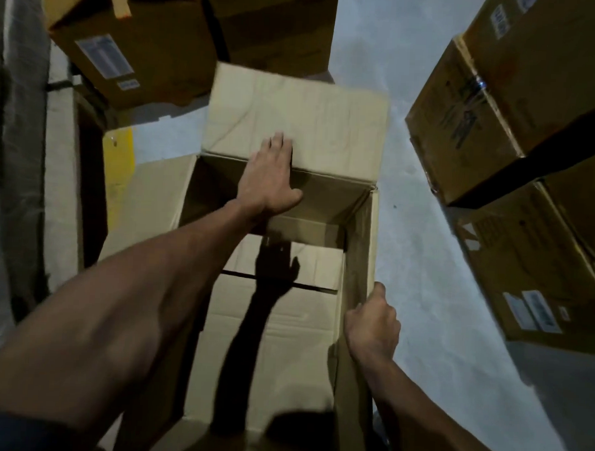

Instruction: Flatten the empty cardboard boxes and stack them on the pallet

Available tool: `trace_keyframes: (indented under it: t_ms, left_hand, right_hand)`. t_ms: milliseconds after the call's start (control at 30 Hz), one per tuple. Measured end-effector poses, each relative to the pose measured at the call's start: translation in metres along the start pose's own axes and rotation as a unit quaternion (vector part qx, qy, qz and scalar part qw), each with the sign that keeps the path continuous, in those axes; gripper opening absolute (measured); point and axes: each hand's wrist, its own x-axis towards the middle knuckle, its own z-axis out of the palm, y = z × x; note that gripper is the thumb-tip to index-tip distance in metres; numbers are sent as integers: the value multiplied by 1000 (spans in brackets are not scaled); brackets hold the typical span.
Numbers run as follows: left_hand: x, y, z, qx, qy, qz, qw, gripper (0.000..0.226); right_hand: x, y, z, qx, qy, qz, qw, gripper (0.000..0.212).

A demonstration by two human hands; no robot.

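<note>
Left hand (269, 178) pressing flat on far flap (295, 118), frame center; right hand (373, 322) gripping box (356, 262) wall, lower right. Uneven push risking box twisting w/o folding.

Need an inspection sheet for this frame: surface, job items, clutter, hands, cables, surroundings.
Surface: pale grey concrete floor, bare where visible.
Job's things: open brown cardboard box, not flattened, empty; far flap folded outward.
Clutter: yellow cardboard piece beside the box.
Hands: left hand flat on the far wall's top edge; right hand grips the right wall's top edge.
Cables: nothing seen.
Surroundings: labelled brown cartons stacked right and behind; pallet not seen.
</note>
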Motion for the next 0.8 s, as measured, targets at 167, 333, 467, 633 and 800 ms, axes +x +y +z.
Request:
trace_keyframes:
  t_ms: [167, 333, 467, 633, 800]
  left_hand:
    - [31, 0, 6, 124, -53, 15, 991, 65]
    - [41, 1, 5, 147, -90, -29, 985, 39]
    - [44, 6, 3, 136, -99, -21, 985, 34]
    - [21, -5, 9, 123, -57, 29, 990, 58]
    - [-59, -53, 4, 118, 16, -58, 991, 76]
  right_hand:
    - [2, 1, 0, 2, -4, -9, 1000, 47]
    - [6, 0, 2, 7, -5, -3, 1000, 49]
    - [7, 3, 1, 3, 0, -6, 1000, 47]
    - [12, 7, 1, -4, 1, 3, 1000, 46]
    - [16, 11, 5, 3, 2, 7, 1000, 47]
